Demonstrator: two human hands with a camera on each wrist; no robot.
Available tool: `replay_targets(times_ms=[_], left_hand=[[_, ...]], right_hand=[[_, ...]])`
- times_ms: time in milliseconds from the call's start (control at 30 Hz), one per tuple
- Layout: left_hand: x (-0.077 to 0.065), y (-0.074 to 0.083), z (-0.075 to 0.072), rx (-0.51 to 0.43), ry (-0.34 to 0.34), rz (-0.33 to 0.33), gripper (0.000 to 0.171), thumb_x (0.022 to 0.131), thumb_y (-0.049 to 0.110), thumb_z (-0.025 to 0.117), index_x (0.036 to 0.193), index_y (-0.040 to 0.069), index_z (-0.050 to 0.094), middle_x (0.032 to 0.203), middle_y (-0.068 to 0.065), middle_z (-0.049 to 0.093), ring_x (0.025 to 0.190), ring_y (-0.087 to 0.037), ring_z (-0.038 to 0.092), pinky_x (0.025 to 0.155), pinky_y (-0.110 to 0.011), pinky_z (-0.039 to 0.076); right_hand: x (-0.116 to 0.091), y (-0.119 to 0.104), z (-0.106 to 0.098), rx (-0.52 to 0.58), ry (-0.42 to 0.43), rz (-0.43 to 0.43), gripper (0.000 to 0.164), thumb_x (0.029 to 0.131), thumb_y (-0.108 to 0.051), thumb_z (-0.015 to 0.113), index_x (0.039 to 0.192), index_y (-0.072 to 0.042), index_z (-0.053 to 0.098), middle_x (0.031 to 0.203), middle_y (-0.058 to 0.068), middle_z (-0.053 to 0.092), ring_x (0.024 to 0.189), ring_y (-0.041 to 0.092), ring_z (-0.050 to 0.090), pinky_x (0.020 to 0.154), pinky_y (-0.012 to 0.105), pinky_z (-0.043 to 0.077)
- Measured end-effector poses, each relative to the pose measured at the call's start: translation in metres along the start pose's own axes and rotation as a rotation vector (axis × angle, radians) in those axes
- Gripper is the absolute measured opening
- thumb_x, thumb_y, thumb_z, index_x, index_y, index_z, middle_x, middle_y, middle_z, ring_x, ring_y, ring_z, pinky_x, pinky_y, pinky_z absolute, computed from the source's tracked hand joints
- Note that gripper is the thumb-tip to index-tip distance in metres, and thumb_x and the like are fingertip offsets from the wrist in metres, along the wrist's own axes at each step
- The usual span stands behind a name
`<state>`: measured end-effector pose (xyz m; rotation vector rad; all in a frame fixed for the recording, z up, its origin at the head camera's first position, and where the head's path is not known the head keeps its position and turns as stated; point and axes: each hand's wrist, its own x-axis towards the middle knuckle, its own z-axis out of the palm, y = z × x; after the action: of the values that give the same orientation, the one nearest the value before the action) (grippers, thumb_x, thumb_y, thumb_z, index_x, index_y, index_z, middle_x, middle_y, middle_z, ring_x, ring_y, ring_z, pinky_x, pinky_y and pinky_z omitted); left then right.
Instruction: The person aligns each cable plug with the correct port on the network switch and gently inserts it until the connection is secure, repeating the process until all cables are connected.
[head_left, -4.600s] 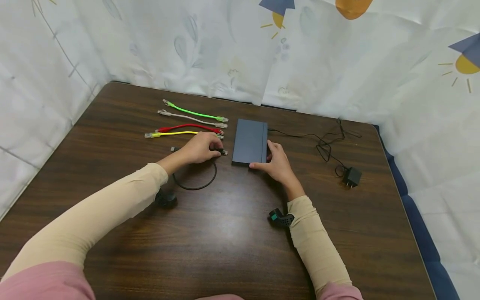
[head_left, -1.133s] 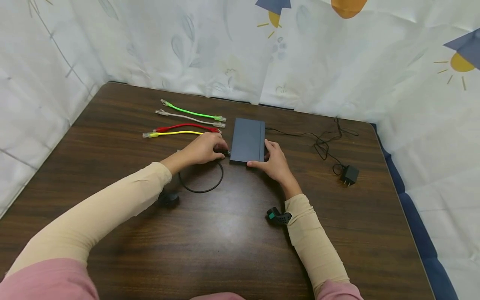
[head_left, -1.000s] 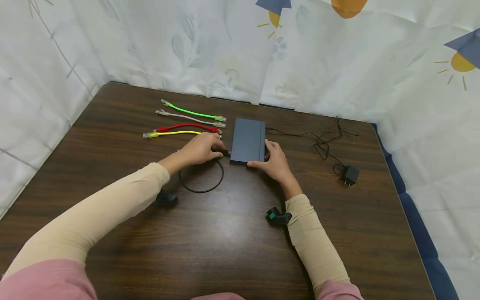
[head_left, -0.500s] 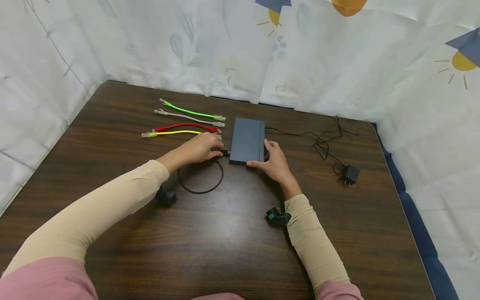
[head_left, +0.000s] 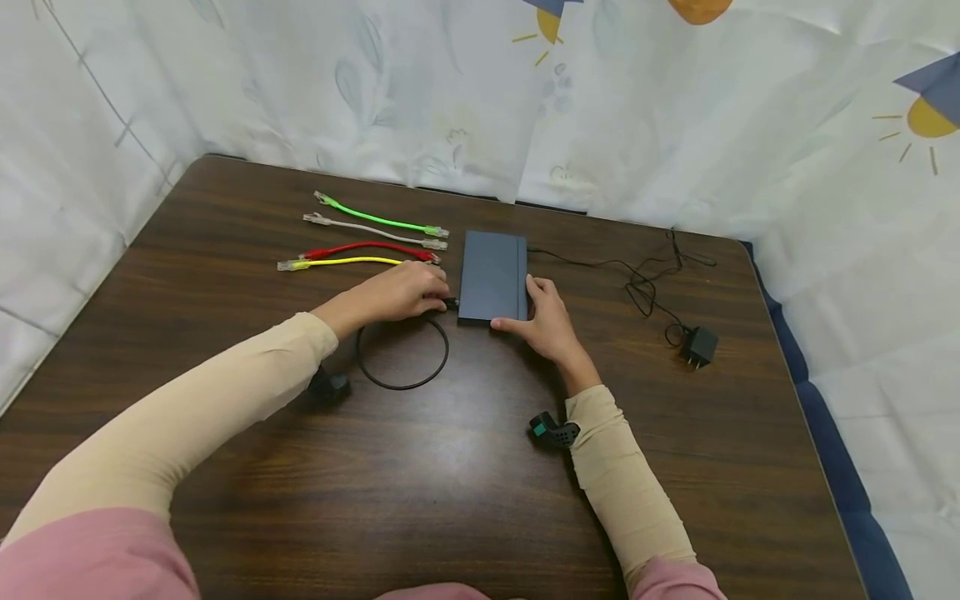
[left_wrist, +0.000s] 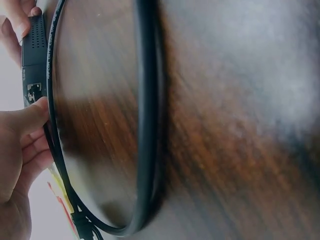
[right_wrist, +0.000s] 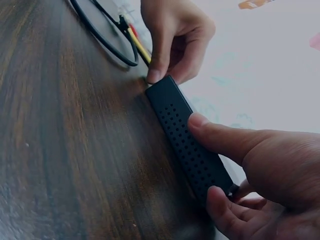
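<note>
A dark blue-grey network switch (head_left: 491,275) lies flat on the brown table, its vented side showing in the right wrist view. My right hand (head_left: 547,321) grips the right near corner, with the thumb along the near edge and fingers at the right side. My left hand (head_left: 397,293) pinches one plug of a black Ethernet cable (head_left: 402,388) at the switch's left side. In the left wrist view, the plug is at a port (left_wrist: 34,90); how deep it sits cannot be told. The cable loops toward me, and its other plug (left_wrist: 82,225) lies behind the left hand.
Several short Ethernet cables lie left of the switch: green (head_left: 378,219), white (head_left: 371,229), red (head_left: 363,246) and yellow (head_left: 348,261). A thin black cord (head_left: 611,263) runs right from the switch to a power adapter (head_left: 700,347). Patterned curtains (head_left: 645,125) hang behind the table.
Since the earliest frame, my left hand has carried the black cable's plug right, from a gap to the switch's side, and the loop has followed. My right hand has kept its grip.
</note>
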<state>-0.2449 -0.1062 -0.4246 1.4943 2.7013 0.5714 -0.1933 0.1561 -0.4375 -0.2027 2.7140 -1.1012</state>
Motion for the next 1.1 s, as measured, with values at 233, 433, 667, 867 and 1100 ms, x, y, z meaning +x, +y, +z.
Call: replay_targets(times_ms=[233, 433, 667, 867, 1100], left_hand=[[-0.0009, -0.0012, -0.0025, -0.010, -0.023, -0.029, 0.008, 0.087, 0.012, 0.072, 0.082, 0.005, 0.071, 0.076, -0.005, 0.058, 0.065, -0.014, 0.051, 0.061, -0.030, 0.046], [-0.0007, -0.0032, 0.0006, -0.006, 0.007, -0.010, 0.005, 0.087, 0.009, 0.071, 0.086, 0.004, 0.072, 0.080, -0.006, 0.060, 0.069, -0.016, 0.056, 0.063, -0.032, 0.048], [-0.0012, -0.0014, -0.0005, 0.012, 0.001, -0.048, 0.006, 0.086, 0.011, 0.073, 0.087, 0.004, 0.072, 0.082, -0.006, 0.061, 0.070, -0.016, 0.056, 0.064, -0.033, 0.049], [-0.0016, 0.0005, -0.0016, 0.028, -0.018, -0.091, 0.008, 0.087, 0.014, 0.072, 0.088, 0.006, 0.073, 0.082, -0.004, 0.060, 0.071, -0.015, 0.056, 0.067, -0.033, 0.050], [-0.0034, 0.0022, -0.0036, 0.028, -0.021, -0.124, 0.009, 0.086, 0.015, 0.074, 0.089, 0.007, 0.073, 0.084, -0.004, 0.061, 0.074, -0.017, 0.058, 0.071, -0.035, 0.052]], right_hand=[[-0.0010, -0.0061, 0.0027, -0.006, 0.000, 0.049, 0.104, 0.081, -0.046, 0.075, 0.155, -0.006, 0.015, 0.158, 0.014, 0.020, 0.119, 0.031, 0.046, 0.096, 0.046, 0.044], [-0.0015, -0.0074, 0.0025, -0.001, 0.025, 0.077, 0.104, 0.079, -0.046, 0.076, 0.155, -0.006, 0.017, 0.158, 0.014, 0.021, 0.109, 0.029, 0.049, 0.091, 0.043, 0.046], [-0.0006, -0.0082, 0.0031, 0.003, 0.027, 0.086, 0.104, 0.079, -0.048, 0.076, 0.155, -0.007, 0.017, 0.157, 0.014, 0.023, 0.104, 0.028, 0.050, 0.088, 0.042, 0.047], [0.0000, -0.0072, 0.0033, 0.006, 0.032, 0.088, 0.104, 0.079, -0.048, 0.077, 0.155, -0.009, 0.019, 0.154, 0.013, 0.026, 0.098, 0.027, 0.050, 0.082, 0.040, 0.046], [-0.0004, -0.0052, 0.0024, 0.019, 0.034, 0.081, 0.103, 0.079, -0.047, 0.077, 0.155, -0.009, 0.019, 0.152, 0.013, 0.029, 0.092, 0.025, 0.050, 0.076, 0.036, 0.044]])
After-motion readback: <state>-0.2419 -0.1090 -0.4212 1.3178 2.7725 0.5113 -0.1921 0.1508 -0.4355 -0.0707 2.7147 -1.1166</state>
